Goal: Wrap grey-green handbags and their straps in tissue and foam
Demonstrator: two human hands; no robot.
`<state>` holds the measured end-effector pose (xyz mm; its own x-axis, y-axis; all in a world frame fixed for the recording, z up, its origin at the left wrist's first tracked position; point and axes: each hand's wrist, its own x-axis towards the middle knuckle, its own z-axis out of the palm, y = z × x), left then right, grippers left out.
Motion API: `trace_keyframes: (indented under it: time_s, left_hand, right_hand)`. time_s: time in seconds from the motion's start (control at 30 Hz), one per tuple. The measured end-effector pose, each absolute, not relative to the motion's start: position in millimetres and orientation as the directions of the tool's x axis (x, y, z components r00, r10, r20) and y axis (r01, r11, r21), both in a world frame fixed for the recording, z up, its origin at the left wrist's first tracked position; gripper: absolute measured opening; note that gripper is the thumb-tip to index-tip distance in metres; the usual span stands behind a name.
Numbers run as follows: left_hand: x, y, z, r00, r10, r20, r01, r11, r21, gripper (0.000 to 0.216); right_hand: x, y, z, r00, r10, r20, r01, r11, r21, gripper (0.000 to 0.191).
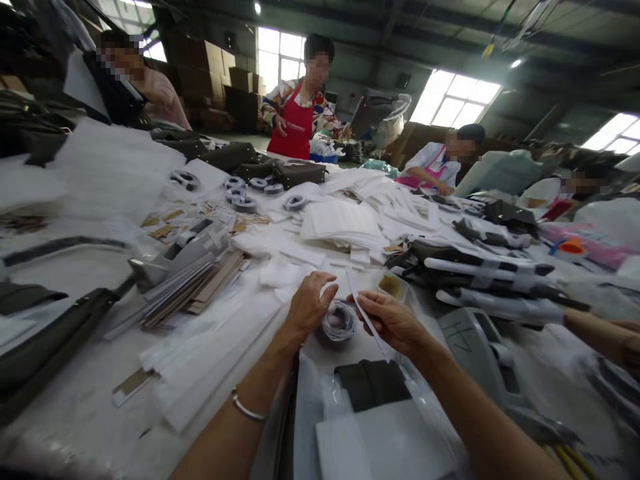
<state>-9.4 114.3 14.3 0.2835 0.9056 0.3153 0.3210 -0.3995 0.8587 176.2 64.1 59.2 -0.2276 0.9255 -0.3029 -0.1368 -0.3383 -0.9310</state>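
Observation:
My right hand pinches a thin white strip, which looks like paper or foam, tilted over the table. Left of it, my left hand is raised with fingers curved and thumb apart; I see nothing held in it. Between and below the hands lies a ring-shaped roll of grey strip. Nearer to me, a dark olive folded piece, perhaps part of a bag, shows under clear plastic with a white sheet over its near part.
Brown and white strips lie left beside a grey tape dispenser. A stack of white sheets sits ahead. Another grey dispenser and wrapped dark bags are right, where another person's arm reaches in. Several people work across the table.

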Motion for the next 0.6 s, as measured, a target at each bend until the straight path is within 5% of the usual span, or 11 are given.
trace_keyframes:
  time_s: [0.1,0.2,0.4,0.6]
  left_hand:
    - [-12.1,115.5,21.2,0.405,0.886,0.227,-0.086,-0.210,0.974,0.045]
    - [-13.7,112.9,23.2,0.444,0.883,0.152,-0.260,-0.035,0.965,0.048]
    - [-14.9,111.2,22.5,0.333,0.936,0.111,-0.267,-0.019,0.963,0.040]
    - [-15.9,111.6,23.2,0.308,0.948,0.076,-0.325,0.030,0.945,0.040]
  right_hand:
    - [166.1,59.2,51.2,-0.332,0.890,-0.311,-0.099,-0.361,-0.927,0.040]
    - [158.5,60.8,45.2,-0.369,0.880,-0.300,-0.005,-0.325,-0.946,0.041]
    - [150.8,65.6,41.5,-0.241,0.958,-0.154,0.323,-0.070,-0.944,0.042]
    - [149.8,66.6,43.7,-0.268,0.930,-0.252,0.278,-0.176,-0.944,0.039]
